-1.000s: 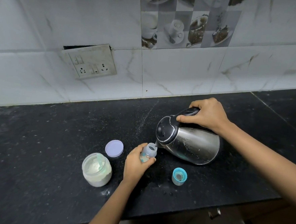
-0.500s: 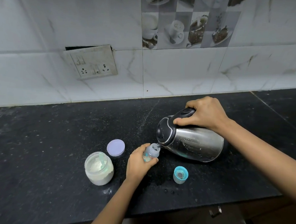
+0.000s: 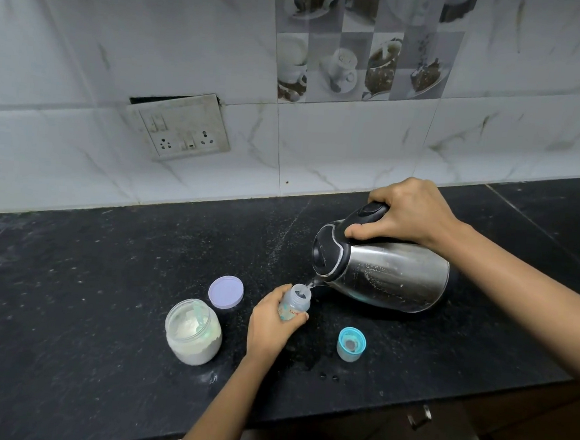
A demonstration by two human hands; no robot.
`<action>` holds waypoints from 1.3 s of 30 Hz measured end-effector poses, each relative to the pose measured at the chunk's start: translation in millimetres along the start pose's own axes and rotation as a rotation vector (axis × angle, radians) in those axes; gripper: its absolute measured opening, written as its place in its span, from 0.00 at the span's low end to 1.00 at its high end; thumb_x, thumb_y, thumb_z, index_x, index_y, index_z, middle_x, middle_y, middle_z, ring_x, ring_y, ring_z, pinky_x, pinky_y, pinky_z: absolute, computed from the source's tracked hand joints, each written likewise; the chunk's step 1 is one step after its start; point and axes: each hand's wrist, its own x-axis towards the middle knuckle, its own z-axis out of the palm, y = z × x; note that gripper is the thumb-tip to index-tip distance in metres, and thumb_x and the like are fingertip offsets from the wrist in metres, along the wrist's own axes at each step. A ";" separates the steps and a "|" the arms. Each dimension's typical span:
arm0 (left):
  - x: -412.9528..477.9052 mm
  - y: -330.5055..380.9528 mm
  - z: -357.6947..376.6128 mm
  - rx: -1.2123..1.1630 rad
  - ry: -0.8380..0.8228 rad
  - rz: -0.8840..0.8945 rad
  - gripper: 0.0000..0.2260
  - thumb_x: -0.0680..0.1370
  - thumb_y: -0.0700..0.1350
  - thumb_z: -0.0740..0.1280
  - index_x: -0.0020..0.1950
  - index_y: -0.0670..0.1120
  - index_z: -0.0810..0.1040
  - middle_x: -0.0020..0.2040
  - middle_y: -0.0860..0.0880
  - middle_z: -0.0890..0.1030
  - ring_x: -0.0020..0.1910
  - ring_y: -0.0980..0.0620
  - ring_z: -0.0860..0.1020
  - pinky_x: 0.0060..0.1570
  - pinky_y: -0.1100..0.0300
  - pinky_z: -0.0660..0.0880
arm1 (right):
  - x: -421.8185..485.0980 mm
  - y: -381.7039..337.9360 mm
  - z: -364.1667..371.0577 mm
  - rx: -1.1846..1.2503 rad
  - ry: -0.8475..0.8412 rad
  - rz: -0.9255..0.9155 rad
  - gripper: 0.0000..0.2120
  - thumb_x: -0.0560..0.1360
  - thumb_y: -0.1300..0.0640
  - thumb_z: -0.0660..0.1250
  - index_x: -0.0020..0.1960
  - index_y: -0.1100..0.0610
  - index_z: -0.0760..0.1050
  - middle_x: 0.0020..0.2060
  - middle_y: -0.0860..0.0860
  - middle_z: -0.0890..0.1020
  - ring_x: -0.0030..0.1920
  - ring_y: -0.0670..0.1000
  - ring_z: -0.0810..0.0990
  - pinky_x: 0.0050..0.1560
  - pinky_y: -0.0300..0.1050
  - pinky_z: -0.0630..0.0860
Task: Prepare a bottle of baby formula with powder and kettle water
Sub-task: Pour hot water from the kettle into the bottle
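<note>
My left hand [image 3: 269, 325] grips a small clear baby bottle [image 3: 296, 302] that stands uncapped on the black counter [image 3: 88, 291]. My right hand [image 3: 406, 211] holds the black handle of a steel kettle [image 3: 387, 274], which is tipped far over to the left. Its spout sits just above the bottle's mouth, and a thin stream of water runs into it. An open glass jar of white powder [image 3: 194, 331] with a scoop inside stands to the left of the bottle.
The jar's lilac lid [image 3: 226, 291] lies flat behind the jar. A teal bottle cap [image 3: 351, 344] stands to the right of the bottle, near the counter's front edge. A few water drops [image 3: 328, 377] dot the counter. A wall socket plate [image 3: 180, 126] hangs on the tiles.
The kettle has lifted slightly and tipped further towards the bottle, and water now runs from the spout. My left hand keeps the bottle in the same spot.
</note>
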 end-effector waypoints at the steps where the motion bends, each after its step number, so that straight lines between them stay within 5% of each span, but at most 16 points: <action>1: -0.1 -0.2 0.4 0.004 0.001 0.001 0.25 0.65 0.51 0.75 0.61 0.56 0.76 0.55 0.60 0.79 0.54 0.60 0.77 0.58 0.56 0.75 | 0.4 0.5 -1.1 -0.004 0.000 -0.001 0.30 0.56 0.23 0.58 0.28 0.52 0.71 0.18 0.48 0.70 0.26 0.51 0.71 0.29 0.40 0.65; 39: 2.6 -5.6 3.4 -0.112 0.052 -0.045 0.24 0.65 0.49 0.76 0.60 0.55 0.77 0.53 0.60 0.81 0.53 0.64 0.77 0.55 0.63 0.75 | 16.4 -8.6 -32.6 -0.060 0.008 -0.041 0.35 0.56 0.24 0.58 0.29 0.58 0.72 0.18 0.51 0.66 0.26 0.53 0.69 0.29 0.45 0.68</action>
